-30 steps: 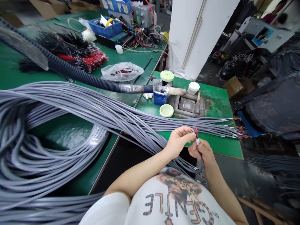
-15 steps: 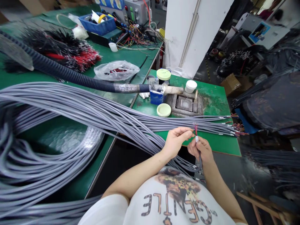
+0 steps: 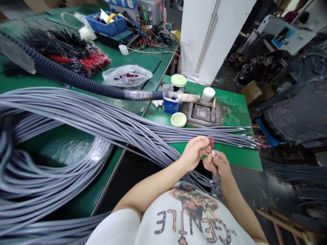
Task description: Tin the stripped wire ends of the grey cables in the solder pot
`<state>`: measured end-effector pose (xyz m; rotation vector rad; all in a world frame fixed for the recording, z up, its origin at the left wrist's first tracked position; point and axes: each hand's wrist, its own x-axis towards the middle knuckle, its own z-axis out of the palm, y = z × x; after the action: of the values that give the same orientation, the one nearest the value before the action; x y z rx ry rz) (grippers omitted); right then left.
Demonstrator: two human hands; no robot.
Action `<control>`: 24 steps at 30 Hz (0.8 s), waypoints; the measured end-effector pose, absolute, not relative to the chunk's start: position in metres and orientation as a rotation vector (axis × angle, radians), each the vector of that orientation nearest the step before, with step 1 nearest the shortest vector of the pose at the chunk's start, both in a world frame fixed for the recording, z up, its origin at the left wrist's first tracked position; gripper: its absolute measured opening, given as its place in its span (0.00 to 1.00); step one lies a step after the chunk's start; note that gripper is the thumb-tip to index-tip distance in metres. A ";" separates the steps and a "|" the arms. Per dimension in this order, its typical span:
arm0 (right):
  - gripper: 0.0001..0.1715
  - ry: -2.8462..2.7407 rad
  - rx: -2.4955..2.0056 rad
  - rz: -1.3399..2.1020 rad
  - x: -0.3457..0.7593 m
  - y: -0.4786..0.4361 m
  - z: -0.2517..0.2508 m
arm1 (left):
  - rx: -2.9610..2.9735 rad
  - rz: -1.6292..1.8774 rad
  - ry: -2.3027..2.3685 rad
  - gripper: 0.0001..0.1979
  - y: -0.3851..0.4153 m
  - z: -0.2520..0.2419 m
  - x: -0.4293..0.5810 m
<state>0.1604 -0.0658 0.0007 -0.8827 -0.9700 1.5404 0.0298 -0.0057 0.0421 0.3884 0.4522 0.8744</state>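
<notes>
Cable in round grey sheathing point(image 3: 218, 178), white-banded below its fanned thin red and dark wires point(image 3: 212, 142), rises from the right hand point(image 3: 222, 164), whose fingers are closed around it. The left hand point(image 3: 194, 152) curls its fingertips at the wires; whether they pinch one, I cannot tell. Beyond, long grey cables point(image 3: 178, 134) cross a green tabletop point(image 3: 236, 110).

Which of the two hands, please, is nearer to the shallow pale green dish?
The left hand: it is across the gray cables from the pale green dish. The right hand is farther off, lower and farther right in the picture.
</notes>
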 end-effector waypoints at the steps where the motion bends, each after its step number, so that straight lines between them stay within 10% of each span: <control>1: 0.20 -0.972 -0.899 1.540 0.161 -0.066 0.000 | 0.392 0.870 0.448 0.09 -0.005 0.042 0.030; 24: 0.18 -0.969 -0.913 1.529 0.164 -0.061 0.001 | 0.739 1.032 0.619 0.11 0.005 0.038 0.030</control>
<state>0.1636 -0.0608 0.0006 -0.9130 -0.9694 1.5294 0.0297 0.0046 0.0384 0.7388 0.6189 1.0324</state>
